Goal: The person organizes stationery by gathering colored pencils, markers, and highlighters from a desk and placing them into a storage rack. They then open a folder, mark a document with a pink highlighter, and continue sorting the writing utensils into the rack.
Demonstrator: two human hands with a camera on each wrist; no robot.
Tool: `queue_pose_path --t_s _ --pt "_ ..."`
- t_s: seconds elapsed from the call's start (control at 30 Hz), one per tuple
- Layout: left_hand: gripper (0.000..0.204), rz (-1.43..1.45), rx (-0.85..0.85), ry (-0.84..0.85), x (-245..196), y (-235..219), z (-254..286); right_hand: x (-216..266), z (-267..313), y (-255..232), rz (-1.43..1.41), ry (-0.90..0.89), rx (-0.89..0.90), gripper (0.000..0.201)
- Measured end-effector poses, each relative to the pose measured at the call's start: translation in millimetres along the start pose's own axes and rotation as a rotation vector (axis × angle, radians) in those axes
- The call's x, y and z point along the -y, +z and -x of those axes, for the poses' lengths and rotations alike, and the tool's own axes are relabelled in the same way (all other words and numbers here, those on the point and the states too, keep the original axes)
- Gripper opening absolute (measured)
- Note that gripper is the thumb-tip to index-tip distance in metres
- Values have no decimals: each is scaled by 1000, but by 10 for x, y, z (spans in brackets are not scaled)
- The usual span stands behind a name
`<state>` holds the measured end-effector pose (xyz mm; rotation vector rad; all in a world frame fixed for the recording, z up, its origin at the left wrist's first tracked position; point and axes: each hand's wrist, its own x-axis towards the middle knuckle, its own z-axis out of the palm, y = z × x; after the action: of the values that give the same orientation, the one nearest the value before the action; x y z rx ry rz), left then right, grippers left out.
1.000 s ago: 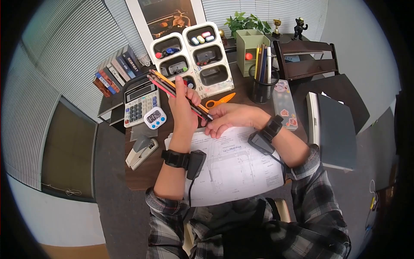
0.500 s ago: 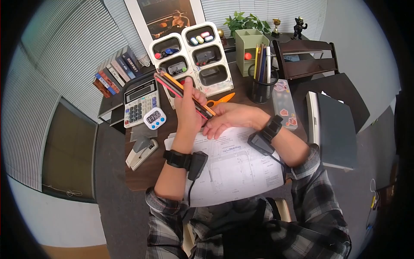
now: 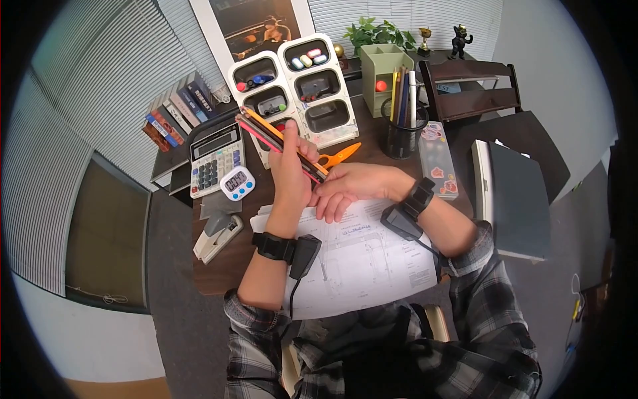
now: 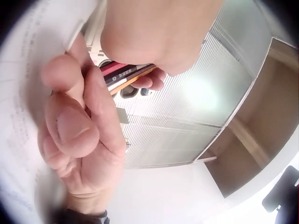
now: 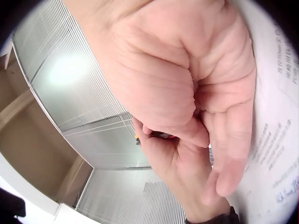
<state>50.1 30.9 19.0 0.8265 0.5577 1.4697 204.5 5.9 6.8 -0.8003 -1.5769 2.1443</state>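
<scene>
My left hand [image 3: 290,163] grips a bundle of pencils [image 3: 260,130], red, black and yellow-orange, slanting from upper left to lower right. Its thumb lies along them. At the bundle's lower end is my right hand [image 3: 362,184], thumb beside the pencil ends and fingers loosely bent over the papers. The left wrist view shows the pencils [image 4: 126,74] running between both hands, their lower ends hidden behind the right hand [image 4: 79,121]. In the right wrist view the right hand [image 5: 187,79] overlaps the left, and the pencils are mostly covered. Printed drawing sheets [image 3: 352,266] lie below.
A white organizer [image 3: 299,100] with several compartments stands behind the hands, orange scissors [image 3: 342,154] before it. To the left are a calculator [image 3: 216,159], a timer [image 3: 237,183] and a stapler [image 3: 218,238]. A mesh pen cup [image 3: 403,139] and sticker-covered box [image 3: 439,163] stand right.
The left hand and pencil bundle shifted slightly right and up, then dipped a little. The right hand's fingers have spread lower over the sheets, the wrist staying nearly in place.
</scene>
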Motion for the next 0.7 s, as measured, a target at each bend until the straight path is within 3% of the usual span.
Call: queue_pose_path --t_s 0.47,0.57,0.67,0.7 --pt "39 26 60 -88 -6 -1 8 38 21 27 21 1 11 33" --pt "40 53 45 -83 -22 -15 -11 95 65 2 72 23 -42 31" --pt "37 56 84 -158 -21 -16 -7 106 87 -78 151 -101 -218 27" --pt "38 -25 177 -200 -19 -11 16 100 60 -88 152 -102 -218 27"
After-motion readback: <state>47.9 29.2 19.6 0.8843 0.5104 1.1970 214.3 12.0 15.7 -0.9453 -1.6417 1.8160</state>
